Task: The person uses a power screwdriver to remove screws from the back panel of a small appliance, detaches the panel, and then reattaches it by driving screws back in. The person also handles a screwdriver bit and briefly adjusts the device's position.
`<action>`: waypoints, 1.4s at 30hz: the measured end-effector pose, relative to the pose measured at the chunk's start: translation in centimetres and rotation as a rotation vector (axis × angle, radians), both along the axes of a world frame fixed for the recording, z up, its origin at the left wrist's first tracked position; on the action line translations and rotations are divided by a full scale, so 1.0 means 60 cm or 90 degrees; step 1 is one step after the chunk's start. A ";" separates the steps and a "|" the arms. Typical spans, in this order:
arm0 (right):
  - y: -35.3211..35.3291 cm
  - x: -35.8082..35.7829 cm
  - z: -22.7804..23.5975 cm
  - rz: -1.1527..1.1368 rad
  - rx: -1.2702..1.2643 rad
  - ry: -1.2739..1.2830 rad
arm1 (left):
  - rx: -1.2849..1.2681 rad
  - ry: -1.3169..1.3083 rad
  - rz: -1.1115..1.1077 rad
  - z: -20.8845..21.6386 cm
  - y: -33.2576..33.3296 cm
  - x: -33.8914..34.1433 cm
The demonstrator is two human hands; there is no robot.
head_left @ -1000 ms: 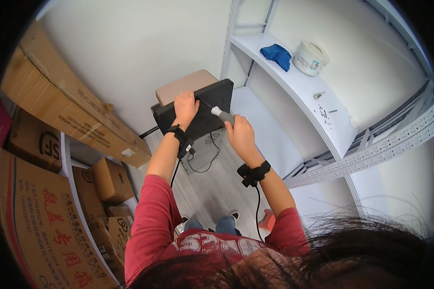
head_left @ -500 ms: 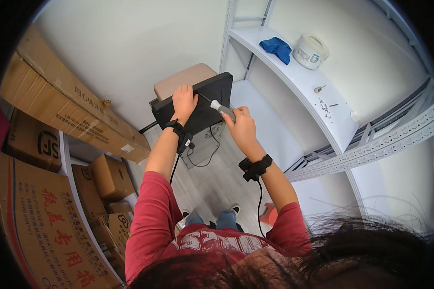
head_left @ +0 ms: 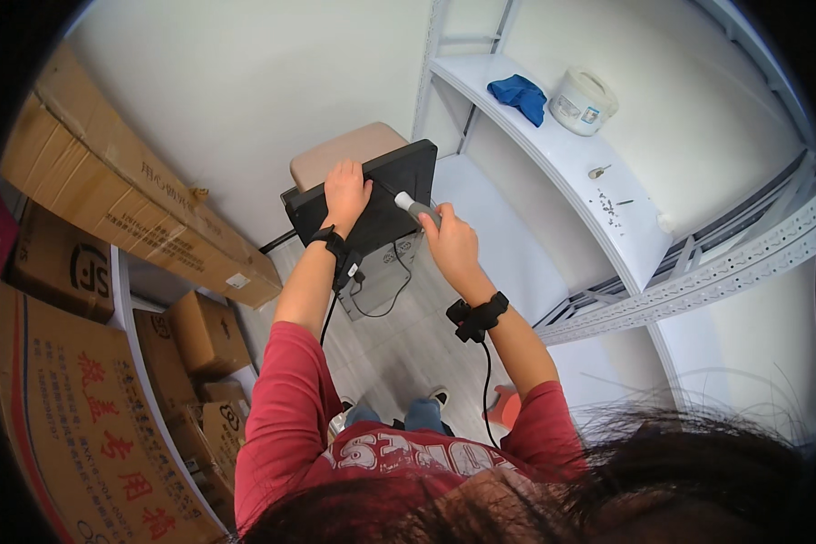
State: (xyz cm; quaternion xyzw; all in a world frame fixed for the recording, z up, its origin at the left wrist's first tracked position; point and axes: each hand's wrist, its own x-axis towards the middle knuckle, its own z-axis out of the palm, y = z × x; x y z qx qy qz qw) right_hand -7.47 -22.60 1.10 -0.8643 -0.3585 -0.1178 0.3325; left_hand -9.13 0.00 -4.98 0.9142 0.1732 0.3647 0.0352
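A black flat panel [head_left: 383, 228], monitor-like in shape, stands tilted against a beige padded stool [head_left: 358, 145]. My left hand [head_left: 346, 193] is closed over its upper edge; part of the fingers is hidden behind it. In my right hand [head_left: 453, 243] is a screwdriver [head_left: 413, 206] with a grey and white handle. Its thin dark shaft points up and left to the panel's face, near my left hand. Whether the tip sits in a screw is too small to tell. A black cable [head_left: 406, 281] hangs below the panel.
White shelving [head_left: 553, 154] on the right bears a blue cloth [head_left: 519, 98], a white round tub [head_left: 583, 102], a small metal bit [head_left: 598, 171] and scattered dark screws [head_left: 607, 204]. Cardboard boxes [head_left: 145, 195] line the left side. A red object [head_left: 506, 406] lies on the floor.
My right hand and the screwdriver have shifted very slightly left, and the handle is angled a little differently. My left hand stays on the panel's edge.
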 end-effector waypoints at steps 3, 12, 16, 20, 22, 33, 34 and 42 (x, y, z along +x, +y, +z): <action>0.003 0.001 -0.001 -0.052 -0.032 0.042 | 0.013 -0.002 0.003 0.000 -0.004 0.001; -0.024 -0.003 0.006 -0.055 0.042 0.090 | 0.004 -0.003 0.000 -0.003 0.001 -0.002; -0.046 0.008 -0.001 -0.063 0.046 0.073 | -0.028 0.018 -0.034 0.007 0.002 -0.008; -0.074 0.016 -0.002 -0.083 0.072 0.071 | -0.077 -0.019 -0.065 0.020 -0.008 -0.016; -0.085 0.019 0.007 -0.085 0.057 0.075 | -0.102 -0.075 -0.062 0.023 -0.015 -0.018; -0.193 0.002 0.012 0.066 0.054 0.094 | -0.655 -0.130 0.093 -0.098 -0.161 -0.071; -0.203 0.003 0.002 0.097 0.051 0.086 | -0.725 -0.107 0.113 -0.126 -0.172 -0.080; -0.283 -0.026 -0.063 0.252 -0.038 0.146 | -0.895 -0.057 0.265 -0.266 -0.328 -0.190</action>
